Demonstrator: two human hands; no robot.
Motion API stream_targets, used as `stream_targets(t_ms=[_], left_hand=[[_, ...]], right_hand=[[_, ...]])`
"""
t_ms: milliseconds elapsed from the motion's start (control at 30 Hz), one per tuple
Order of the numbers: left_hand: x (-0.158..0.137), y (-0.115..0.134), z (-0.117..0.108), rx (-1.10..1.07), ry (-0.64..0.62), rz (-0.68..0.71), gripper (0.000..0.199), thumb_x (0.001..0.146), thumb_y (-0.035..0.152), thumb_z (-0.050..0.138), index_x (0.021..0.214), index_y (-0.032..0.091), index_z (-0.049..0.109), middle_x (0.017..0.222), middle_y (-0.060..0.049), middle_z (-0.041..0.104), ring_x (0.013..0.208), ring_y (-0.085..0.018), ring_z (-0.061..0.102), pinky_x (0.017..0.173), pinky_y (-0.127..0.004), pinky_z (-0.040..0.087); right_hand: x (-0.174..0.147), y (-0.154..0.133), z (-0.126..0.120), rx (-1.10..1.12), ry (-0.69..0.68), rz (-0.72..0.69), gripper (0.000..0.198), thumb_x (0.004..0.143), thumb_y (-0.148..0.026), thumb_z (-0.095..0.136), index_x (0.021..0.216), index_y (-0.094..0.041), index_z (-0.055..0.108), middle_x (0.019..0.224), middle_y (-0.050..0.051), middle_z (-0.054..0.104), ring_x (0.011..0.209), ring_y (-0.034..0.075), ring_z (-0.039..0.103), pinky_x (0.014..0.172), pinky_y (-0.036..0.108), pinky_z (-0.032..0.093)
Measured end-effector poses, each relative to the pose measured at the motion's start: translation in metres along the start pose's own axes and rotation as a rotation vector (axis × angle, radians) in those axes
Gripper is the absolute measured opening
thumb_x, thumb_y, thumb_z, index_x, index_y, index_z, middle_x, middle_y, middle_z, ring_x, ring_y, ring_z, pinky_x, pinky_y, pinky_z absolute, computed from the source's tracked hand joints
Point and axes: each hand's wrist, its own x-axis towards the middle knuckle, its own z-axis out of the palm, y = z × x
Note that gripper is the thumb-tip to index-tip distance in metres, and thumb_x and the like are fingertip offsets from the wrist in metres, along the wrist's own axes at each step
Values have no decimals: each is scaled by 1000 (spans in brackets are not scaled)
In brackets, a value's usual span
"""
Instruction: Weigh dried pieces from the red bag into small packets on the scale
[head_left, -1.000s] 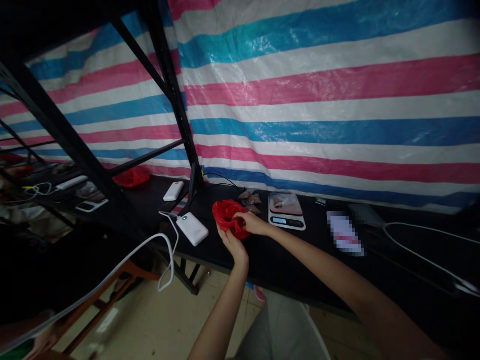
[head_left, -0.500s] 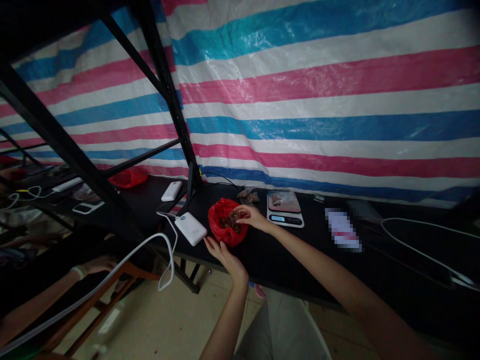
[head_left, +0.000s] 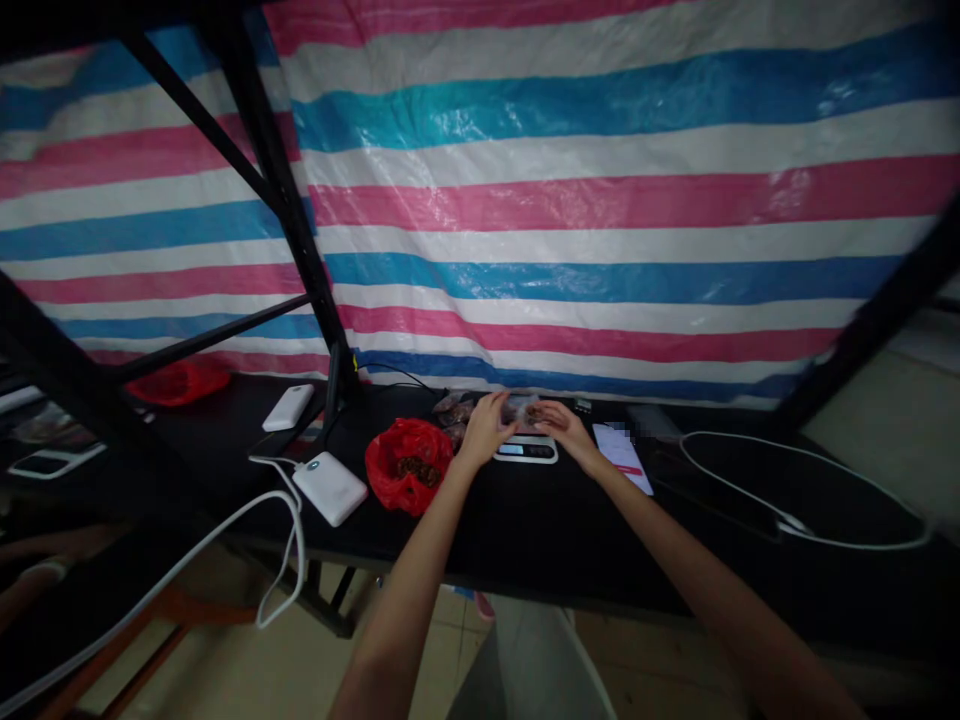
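Above a digital scale on a black table, the left hand has its fingers at a clear plastic bag, while the right hand pinches a brown lump beside it. Small filled packets lie behind the left hand. To their left, an open red plastic bag holds more brown lumps, near a white power bank with a cable. A smartphone lies right of the scale, and a striped tarp hangs behind.

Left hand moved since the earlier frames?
Yes: judged against the scale, the left hand has gone rightward and forward, from the red bag to the scale's left side.
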Motion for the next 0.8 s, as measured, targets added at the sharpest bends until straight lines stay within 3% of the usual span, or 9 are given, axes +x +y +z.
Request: stream_targets(t_ms=[133, 233, 333, 433, 633, 800], left_hand=[[48, -22, 32, 88, -312, -39, 76, 69, 43, 62, 130, 7, 33, 128, -19, 44, 119, -28, 40, 100, -39, 32], [65, -23, 48, 86, -435, -84, 62, 69, 42, 62, 121, 11, 47, 127, -15, 47, 118, -27, 42, 99, -38, 31], [73, -23, 55, 56, -447, -97, 44, 72, 37, 60, 110, 15, 57, 115, -11, 57, 108, -24, 51, 93, -34, 38], [75, -24, 56, 37, -415, -125, 44, 76, 39, 55, 112, 14, 55, 106, -10, 62, 96, -22, 58, 85, -31, 43], [64, -25, 60, 69, -319, -42, 71, 61, 52, 66, 120, 16, 50, 120, -13, 52, 113, -28, 45, 96, -41, 33], [63, -27, 67, -11, -329, -70, 53, 63, 45, 67, 108, 18, 60, 111, -9, 59, 106, -25, 50, 95, -38, 34]], right_hand=[[-4, 10, -41, -118, 157, -16, 41, 58, -36, 72, 92, -20, 57, 95, 7, 66, 91, 22, 61, 88, 40, 44], [-1, 15, -63, -166, 207, -13, 41, 55, -36, 73, 90, -20, 57, 92, 7, 67, 89, 22, 62, 87, 41, 44], [6, 14, -77, -191, 203, -2, 41, 54, -36, 73, 88, -19, 58, 91, 8, 67, 90, 22, 62, 86, 41, 44], [17, 6, -81, -238, 165, -15, 39, 55, -34, 71, 88, -19, 57, 90, 7, 66, 90, 21, 61, 86, 41, 44], [33, -12, -76, -360, 89, -66, 35, 62, -27, 68, 93, -19, 55, 92, 6, 65, 88, 19, 61, 84, 40, 45], [31, -7, -76, -383, 86, -63, 35, 62, -26, 68, 94, -18, 56, 91, 6, 65, 86, 19, 61, 82, 39, 45]])
